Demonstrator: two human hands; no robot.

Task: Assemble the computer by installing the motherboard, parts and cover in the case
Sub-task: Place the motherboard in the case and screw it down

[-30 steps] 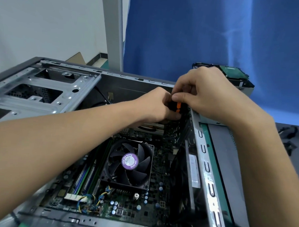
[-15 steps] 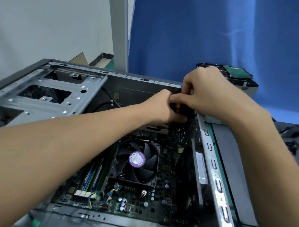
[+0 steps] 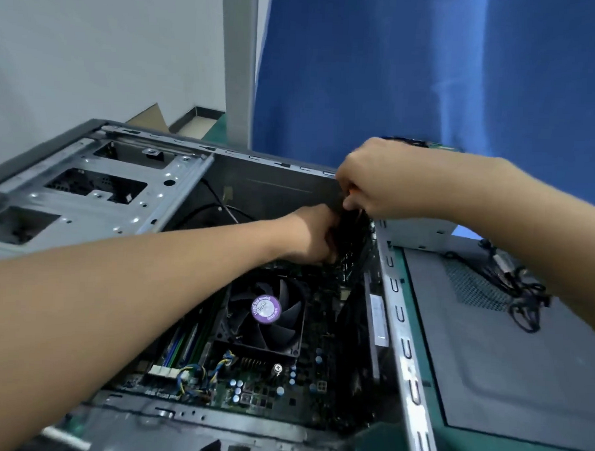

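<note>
Case (image 3: pixel 404 349): 1 | fan (image 3: pixel 272 321): 1 | right hand (image 3: pixel 380 181) grips tool (image 3: pixel 351 216) | left hand (image 3: pixel 314 238) grip unclear

One wide-angle camera, worn on the head, looks forward and down from above the 6 o'clock end of the open case (image 3: pixel 127 197), near enough that both forearms cross the frame from 9 and 3 o'clock. It faces a blue curtain (image 3: pixel 398 76) at 12 o'clock, with the cooler fan (image 3: pixel 265 312) just below centre and the side panel (image 3: pixel 505 353) at 4 o'clock. The left hand (image 3: pixel 312 236) and the right hand (image 3: pixel 376 181), which pinches a screwdriver (image 3: pixel 351 193), meet slightly blurred just off centre toward 2 o'clock.
</note>
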